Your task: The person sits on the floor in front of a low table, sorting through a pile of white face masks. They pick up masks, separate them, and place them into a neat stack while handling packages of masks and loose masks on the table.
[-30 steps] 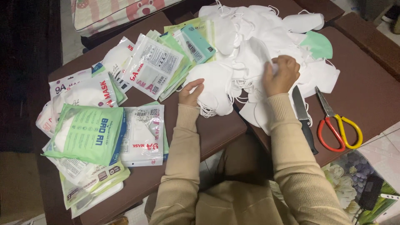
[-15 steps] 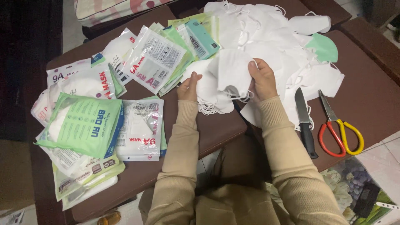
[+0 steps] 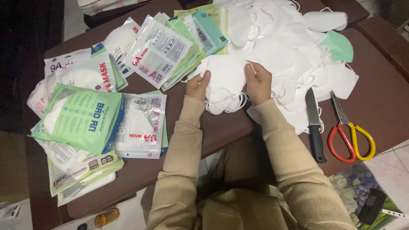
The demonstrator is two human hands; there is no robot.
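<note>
Both forearms enter from the lower centre of the frame in ribbed beige knit sleeves, bent at the elbow and converging toward the middle of the picture. The left hand (image 3: 198, 86) sits just left of centre, fingers curled and thumb raised, pinching the left edge of a white face mask (image 3: 226, 79). The right hand (image 3: 258, 82) sits just right of centre, knuckles up, fingers folded over the mask's right edge and gripping it. The mask is held between the two hands, at the near edge of the mask pile; whether it is lifted clear of the pile cannot be told.

The held mask is soft, matt, non-woven fabric, domed in shape, with thin white ear loops trailing below it. Behind it, filling the upper centre and upper right, lies a loose heap of white masks (image 3: 289, 51) of the same material (one pale green mask (image 3: 341, 46) lies at its right edge).

The brown table (image 3: 383, 106) has a smooth, padded-looking surface with a seam down the middle. To the right of the right forearm lie a knife (image 3: 314, 123) with a grey blade and black handle, and just beside it scissors (image 3: 350, 136) with one red and one yellow loop.

At left and upper left, glossy plastic mask packets (image 3: 157, 55) are fanned out, clear and pale green, flat and rectangular. A green packet (image 3: 81, 117) rests on top of a stack at mid left.
</note>
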